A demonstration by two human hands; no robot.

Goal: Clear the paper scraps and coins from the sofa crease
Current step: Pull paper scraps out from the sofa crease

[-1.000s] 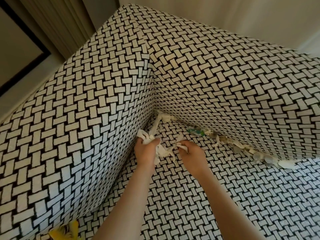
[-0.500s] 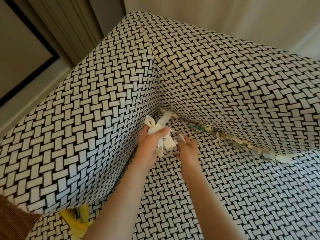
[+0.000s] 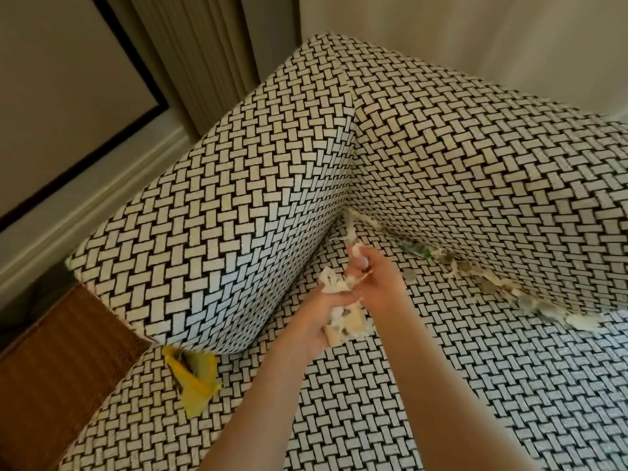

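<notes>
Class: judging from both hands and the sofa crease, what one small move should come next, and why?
Probably the right hand should tuck its pinched scrap into the wad the left hand grips; that frees it for the coins and green scrap lying along the crease.

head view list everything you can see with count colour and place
sofa: one, black-and-white weave, fills view
crease scraps: several, white, along back crease
coins: several, grey, among those scraps
wrapper: one, green, in crease
yellow piece: one, under armrest front
basket: one, brown wicker, lower left
curtain: one, beige, top left
scrap wad: one, white, in left hand
left hand: grips scrap wad
right hand: pinches scrap strip above wad
</notes>
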